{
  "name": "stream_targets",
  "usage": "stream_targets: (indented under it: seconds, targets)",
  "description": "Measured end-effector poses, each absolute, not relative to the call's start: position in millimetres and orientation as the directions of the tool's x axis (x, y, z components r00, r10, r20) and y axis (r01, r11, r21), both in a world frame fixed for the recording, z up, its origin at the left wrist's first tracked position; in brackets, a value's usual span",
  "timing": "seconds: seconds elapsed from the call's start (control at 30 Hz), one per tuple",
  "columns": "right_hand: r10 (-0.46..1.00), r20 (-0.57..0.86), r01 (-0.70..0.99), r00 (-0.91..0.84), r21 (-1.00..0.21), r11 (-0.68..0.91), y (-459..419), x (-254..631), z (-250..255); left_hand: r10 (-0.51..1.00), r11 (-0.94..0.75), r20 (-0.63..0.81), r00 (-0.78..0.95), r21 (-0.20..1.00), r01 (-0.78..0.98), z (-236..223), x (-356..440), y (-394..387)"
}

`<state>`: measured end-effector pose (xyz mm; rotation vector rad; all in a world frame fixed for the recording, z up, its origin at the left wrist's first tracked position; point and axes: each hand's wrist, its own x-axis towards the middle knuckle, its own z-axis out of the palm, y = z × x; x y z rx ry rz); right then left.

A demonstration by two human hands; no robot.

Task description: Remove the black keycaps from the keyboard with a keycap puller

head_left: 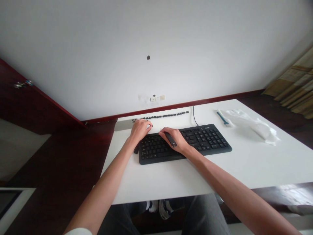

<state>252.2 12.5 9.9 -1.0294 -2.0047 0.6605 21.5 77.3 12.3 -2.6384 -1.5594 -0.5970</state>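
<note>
A black computer keyboard (pixel 184 143) lies on the white desk (pixel 161 179). My left hand (pixel 140 130) hovers at its upper left, fingertips pinched on a small black keycap (pixel 151 125). My right hand (pixel 174 138) rests over the middle keys and grips a dark stubby tool (pixel 171 139), whose exact kind I cannot make out. A row of several loose black keycaps (pixel 166 115) lies along the desk's back edge. A small dark piece (pixel 136 150) sits beside the keyboard's left end, partly under my left wrist.
A silver phone (pixel 122 125) lies at the back left of the desk. To the right are a blue-handled brush (pixel 222 118) and a crumpled white cloth (pixel 254 125). The keyboard cable (pixel 194 116) runs to the back edge. A dark red door (pixel 29 98) stands at left.
</note>
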Motion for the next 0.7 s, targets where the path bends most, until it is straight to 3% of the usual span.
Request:
stream_targets:
  seconds: [0.3, 0.7]
  targets:
    - [0.828, 0.389, 0.433, -0.404, -0.716, 0.547, 12, 252, 11, 0.845, -0.500, 0.302, 0.441, 0.157, 0.852, 1, 25, 96]
    - [0.818, 0.403, 0.410, -0.411, -0.720, 0.560, 14, 253, 8, 0.841, -0.449, 0.377, 0.388, 0.085, 0.890, -7, 18, 118]
